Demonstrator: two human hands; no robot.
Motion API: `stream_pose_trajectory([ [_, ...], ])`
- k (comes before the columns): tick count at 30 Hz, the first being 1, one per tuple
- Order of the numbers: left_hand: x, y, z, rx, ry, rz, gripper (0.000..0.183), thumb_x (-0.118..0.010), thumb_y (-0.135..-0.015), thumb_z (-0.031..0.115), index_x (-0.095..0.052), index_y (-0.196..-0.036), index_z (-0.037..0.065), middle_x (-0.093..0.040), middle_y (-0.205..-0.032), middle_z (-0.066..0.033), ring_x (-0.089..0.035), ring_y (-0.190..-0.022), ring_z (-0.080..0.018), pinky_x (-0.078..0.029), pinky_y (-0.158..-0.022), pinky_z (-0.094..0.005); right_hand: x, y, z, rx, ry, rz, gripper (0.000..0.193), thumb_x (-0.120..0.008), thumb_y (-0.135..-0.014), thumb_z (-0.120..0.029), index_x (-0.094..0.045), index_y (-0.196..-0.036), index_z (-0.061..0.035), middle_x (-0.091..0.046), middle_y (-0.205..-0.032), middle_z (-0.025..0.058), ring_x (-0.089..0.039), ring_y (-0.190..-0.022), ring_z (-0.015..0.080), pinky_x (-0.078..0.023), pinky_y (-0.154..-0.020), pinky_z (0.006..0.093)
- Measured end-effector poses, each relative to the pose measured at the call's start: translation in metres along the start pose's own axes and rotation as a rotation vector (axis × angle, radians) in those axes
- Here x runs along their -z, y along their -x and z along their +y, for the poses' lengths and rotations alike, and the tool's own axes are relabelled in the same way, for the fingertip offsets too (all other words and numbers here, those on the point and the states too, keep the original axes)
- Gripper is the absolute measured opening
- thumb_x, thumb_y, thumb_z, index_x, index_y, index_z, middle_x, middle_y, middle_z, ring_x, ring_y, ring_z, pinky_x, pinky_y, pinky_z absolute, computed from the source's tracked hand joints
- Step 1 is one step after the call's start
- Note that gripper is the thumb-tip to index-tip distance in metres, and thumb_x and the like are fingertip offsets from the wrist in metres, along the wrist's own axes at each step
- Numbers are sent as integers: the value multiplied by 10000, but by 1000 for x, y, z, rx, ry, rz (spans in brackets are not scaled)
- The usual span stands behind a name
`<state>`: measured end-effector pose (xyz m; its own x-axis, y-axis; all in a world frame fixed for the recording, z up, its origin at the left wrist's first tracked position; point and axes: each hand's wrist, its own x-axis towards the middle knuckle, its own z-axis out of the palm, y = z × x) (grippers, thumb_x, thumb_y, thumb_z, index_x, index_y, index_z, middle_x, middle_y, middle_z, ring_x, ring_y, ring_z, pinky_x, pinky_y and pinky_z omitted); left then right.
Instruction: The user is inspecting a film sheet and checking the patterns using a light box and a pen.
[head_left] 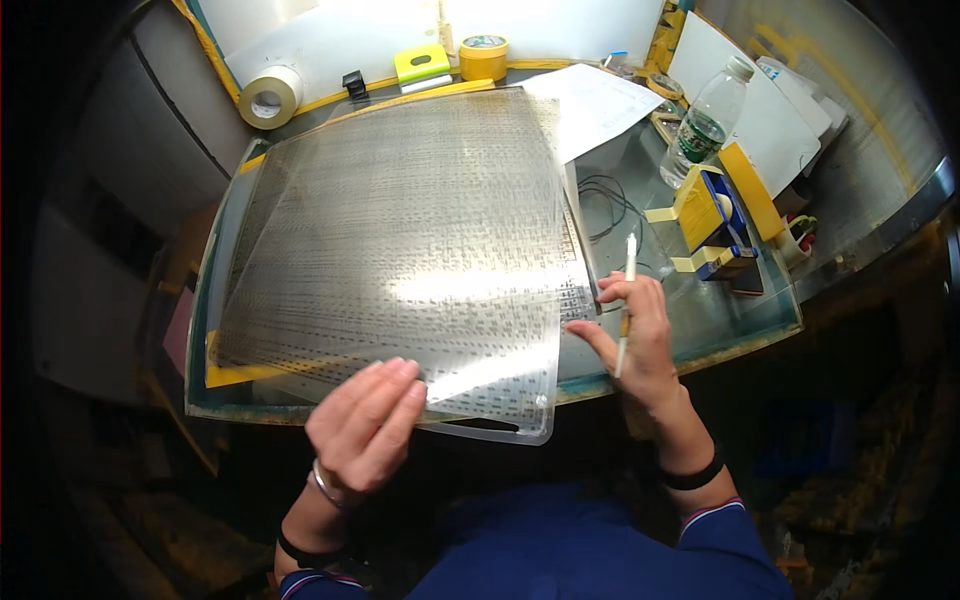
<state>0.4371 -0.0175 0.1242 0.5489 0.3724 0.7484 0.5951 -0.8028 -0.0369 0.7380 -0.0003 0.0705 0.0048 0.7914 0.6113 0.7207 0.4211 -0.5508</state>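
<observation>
A large clear plastic sheet (pixel 400 220) printed with rows of small dark marks lies tilted over the glass-topped table, its near right corner jutting past the front edge. At its near edge my left hand (pixel 368 420) has its fingers pressed together, seemingly pinching the sheet; the thumb is hidden. My right hand (pixel 645 345) is beside the sheet's right edge. A slim white pen (pixel 631 258) is tucked in it, pointing away from me, while thumb and forefinger are apart from each other. Under the sheet's right side shows another dark-patterned sheet (pixel 578 285).
Along the back stand a tape roll (pixel 268 98), a black clip (pixel 354 85), a yellow-green hole punch (pixel 422 64) and yellow tape (pixel 483 58). White paper (pixel 590 105), a plastic bottle (pixel 705 125), a thin black cable (pixel 610 205) and a tape dispenser (pixel 712 215) occupy the right side.
</observation>
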Motion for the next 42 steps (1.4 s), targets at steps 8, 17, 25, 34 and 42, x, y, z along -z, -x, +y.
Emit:
stream_pose_trajectory([
  [8,-9,38,5,-48,52,-102,127,-688,-771,-28,-713,-894,-10,-725,-932,-136,-715,-864,-267,-604,-791,-370,8,11,6,-207,-327,59,117,-677,-912,-70,-575,-925,-15,-656,-970,139,-638,-947,238,-483,-865,338],
  [17,-15,42,6,-37,74,-145,131,-668,-793,13,-719,-911,-9,-721,-958,-145,-712,-903,-267,-600,-808,-375,12,4,3,22,-217,-119,423,-875,-658,-102,-578,-957,-61,-650,-1041,137,-591,-1028,305,-468,-911,389],
  [25,-16,41,7,4,62,-162,147,-657,-798,5,-717,-932,6,-719,-986,-146,-709,-915,-277,-592,-827,-383,11,3,5,48,-170,-187,512,-892,-626,-133,-559,-1008,-67,-631,-1108,137,-564,-1057,325,-440,-935,404],
  [34,-14,43,5,12,53,-165,147,-656,-802,6,-717,-936,6,-718,-993,-148,-708,-916,-281,-588,-830,-387,11,3,4,56,-169,-196,491,-887,-641,-135,-560,-1000,-62,-635,-1104,140,-568,-1046,329,-444,-926,405],
  [42,-13,41,4,18,55,-181,161,-669,-782,-7,-715,-935,10,-718,-991,-144,-708,-911,-283,-588,-829,-389,11,3,5,48,-175,-196,478,-883,-649,-137,-564,-995,-60,-639,-1099,140,-570,-1034,323,-449,-916,399],
])
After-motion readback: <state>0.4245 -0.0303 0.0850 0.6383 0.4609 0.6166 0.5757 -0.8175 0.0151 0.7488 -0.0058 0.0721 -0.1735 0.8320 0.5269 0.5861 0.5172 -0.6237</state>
